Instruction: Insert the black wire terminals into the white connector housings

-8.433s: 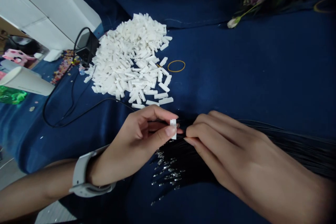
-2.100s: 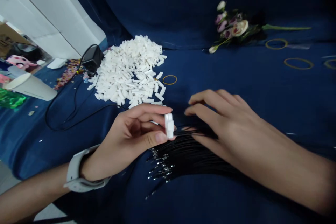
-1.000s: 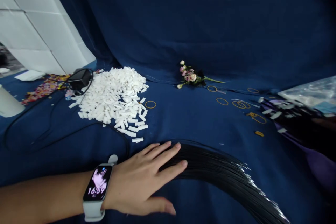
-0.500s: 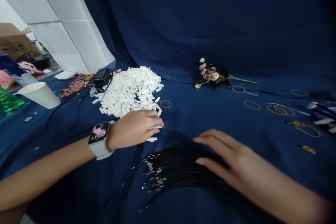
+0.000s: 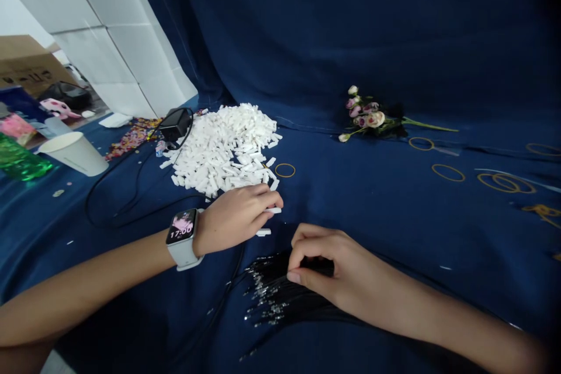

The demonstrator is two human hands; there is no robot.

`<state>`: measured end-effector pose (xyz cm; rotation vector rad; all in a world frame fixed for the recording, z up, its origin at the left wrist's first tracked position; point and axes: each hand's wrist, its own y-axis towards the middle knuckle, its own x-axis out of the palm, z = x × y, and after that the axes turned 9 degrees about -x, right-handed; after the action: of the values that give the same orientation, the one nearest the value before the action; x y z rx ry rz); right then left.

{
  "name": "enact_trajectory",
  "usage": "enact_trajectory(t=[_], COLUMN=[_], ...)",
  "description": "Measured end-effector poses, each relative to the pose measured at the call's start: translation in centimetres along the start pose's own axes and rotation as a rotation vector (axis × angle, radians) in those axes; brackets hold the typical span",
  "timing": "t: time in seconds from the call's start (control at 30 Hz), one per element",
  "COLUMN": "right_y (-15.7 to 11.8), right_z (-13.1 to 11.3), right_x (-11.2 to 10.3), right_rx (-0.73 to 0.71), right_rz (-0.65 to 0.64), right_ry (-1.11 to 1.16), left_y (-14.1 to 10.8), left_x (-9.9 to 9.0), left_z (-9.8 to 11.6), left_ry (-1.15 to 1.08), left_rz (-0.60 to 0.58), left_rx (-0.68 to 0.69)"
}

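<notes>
My left hand (image 5: 239, 214) has its fingers closed on a small white plastic piece (image 5: 274, 210), one end of which sticks out past the fingertips. Just below it, a second white piece with a ridged edge (image 5: 263, 232) lies on the blue cloth. A heap of similar white pieces (image 5: 219, 149) spreads behind this hand. My right hand (image 5: 326, 263) is bent over a bundle of thin black wires (image 5: 302, 301) with shiny metal tips. Its thumb and forefinger are pinched together above the wires; whatever is between them is too small to make out.
A black adapter (image 5: 175, 124) with a cable sits left of the heap, near colourful beads (image 5: 134, 137) and a paper cup (image 5: 72, 152). Artificial flowers (image 5: 368, 117) lie at the back, and rubber bands (image 5: 447, 173) to the right.
My right hand has moved left towards the metal wire tips, and its spread fingers have closed into a pinch. My left hand stays by the heap. The view has shifted slightly.
</notes>
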<state>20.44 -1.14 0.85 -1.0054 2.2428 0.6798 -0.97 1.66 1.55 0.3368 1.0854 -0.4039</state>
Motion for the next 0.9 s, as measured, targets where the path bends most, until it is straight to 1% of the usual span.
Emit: enact_trajectory(t=[0.07,0.17,0.2,0.33,0.4,0.47,0.57,0.67,0.73,0.9], right_y=[-0.2,-0.4,-0.4,-0.6,-0.6,-0.6,-0.7,-0.9,-1.1,-1.2], right_z=[-0.2,-0.1,0.0,0.2,0.3,0.3,0.3,0.6,0.7,0.8], right_x=[-0.1,-0.2,-0.2,0.0,0.1,0.1,0.3,0.5,0.7,0.9], right_rx=[-0.009,-0.009,-0.002,0.005,-0.015,-0.039,-0.068,-0.103,-0.111,-0.038], right_rz=[0.039,0.145,0.190,0.352,0.395,0.419,0.437,0.412,0.390,0.371], right_ry=[0.035,0.041,0.031,-0.035,-0.064,-0.080,-0.121,-0.183,-0.184,-0.106], left_y=[-0.3,-0.9,-1.1,-2.1,-2.6,-2.9,-3.2,-3.3,-3.3,-3.1], left_x=[0.0,-0.1,-0.2,-0.3,-0.1,0.2,0.9,1.2,1.3,1.2], left_z=[0.3,0.9,1.1,1.4,1.3,1.1,0.8,0.7,0.8,0.8], left_ry=[-0.062,-0.200,-0.285,-0.726,-0.853,-0.942,-1.011,-1.049,-1.081,-1.090], left_rz=[0.019,0.025,0.017,-0.056,-0.096,-0.119,-0.124,-0.149,-0.149,-0.094], left_rx=[-0.018,-0.058,-0.092,-0.298,-0.347,-0.369,-0.392,-0.418,-0.435,-0.437])
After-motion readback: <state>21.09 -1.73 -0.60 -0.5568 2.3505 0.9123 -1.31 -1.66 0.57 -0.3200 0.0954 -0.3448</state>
